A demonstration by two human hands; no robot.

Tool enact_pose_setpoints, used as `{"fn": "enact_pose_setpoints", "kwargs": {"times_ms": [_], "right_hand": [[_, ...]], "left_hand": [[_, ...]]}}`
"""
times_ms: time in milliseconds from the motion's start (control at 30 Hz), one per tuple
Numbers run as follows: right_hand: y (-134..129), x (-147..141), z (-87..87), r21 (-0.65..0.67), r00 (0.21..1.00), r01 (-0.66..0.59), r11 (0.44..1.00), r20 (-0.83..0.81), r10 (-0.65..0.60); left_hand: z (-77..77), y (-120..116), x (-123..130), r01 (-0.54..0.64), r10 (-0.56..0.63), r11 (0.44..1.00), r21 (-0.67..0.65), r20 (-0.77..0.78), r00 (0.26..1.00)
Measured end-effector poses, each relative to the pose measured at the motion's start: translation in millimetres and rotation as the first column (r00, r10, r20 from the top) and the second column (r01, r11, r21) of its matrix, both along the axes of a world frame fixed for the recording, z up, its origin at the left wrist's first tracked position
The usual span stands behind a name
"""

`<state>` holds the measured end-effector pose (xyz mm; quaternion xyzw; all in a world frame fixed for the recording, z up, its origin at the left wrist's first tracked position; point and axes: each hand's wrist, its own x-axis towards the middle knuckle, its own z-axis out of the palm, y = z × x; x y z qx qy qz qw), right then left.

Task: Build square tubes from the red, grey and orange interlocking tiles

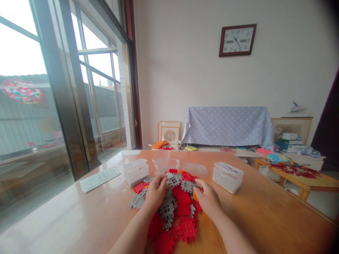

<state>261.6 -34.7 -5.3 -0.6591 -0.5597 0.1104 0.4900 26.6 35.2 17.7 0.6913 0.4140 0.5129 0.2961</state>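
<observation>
A pile of red and grey plastic interlocking building pieces lies on the table in front of me. My left hand (156, 192) is at the pile's left side, its fingers curled together; whatever may be between them is hidden. A grey lattice piece (174, 180) lies just right of its fingertips. My right hand (208, 197) rests at the pile's right edge, thumb and forefinger apart, close to an orange piece (195, 195) and a grey piece (187, 186). Between my hands are a red piece (183, 203) and more grey lattice pieces (167, 206). Nearer me lies a red square piece (186, 229).
White translucent boxes stand left (136, 173) and right (227, 179) of the pile. Behind it are a clear open container (167, 165) and a clear lid (195, 169). A printed sheet (100, 179) lies on the wooden table (265, 211), far left. A low bench (296, 176) stands at right.
</observation>
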Motion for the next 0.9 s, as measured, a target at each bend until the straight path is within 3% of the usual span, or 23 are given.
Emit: {"fn": "enact_pose_setpoints", "kwargs": {"times_ms": [200, 367, 567, 767, 900], "right_hand": [[0, -18, 4.7, -0.017, 0.983, -0.135, 0.991, 0.123, 0.136], [3, -26, -2.7, -0.058, 0.969, -0.103, 0.993, 0.22, 0.113], [4, -31, -1.9, 0.019, 0.955, -0.093, 0.995, 0.285, 0.084], [3, -35, 5.4, 0.073, 0.992, -0.112, 0.991, 0.071, 0.106], [-1, -41, 9.2, 0.079, 0.976, -0.201, 0.976, -0.064, 0.206]], "left_hand": [[10.7, -9, 3, 0.062, -0.056, 0.995, -0.072, 0.085, 0.995], [8.9, -8, 0, 0.119, -0.088, 0.982, -0.148, 0.204, 0.975], [1.7, 0, 1, 0.095, -0.065, 0.985, -0.144, 0.204, 0.977], [0.9, 8, -2, -0.033, 0.041, 0.997, -0.066, 0.126, 0.991], [1.4, 10, -7, -0.033, 0.049, 0.993, 0.116, -0.14, 0.989]]}}
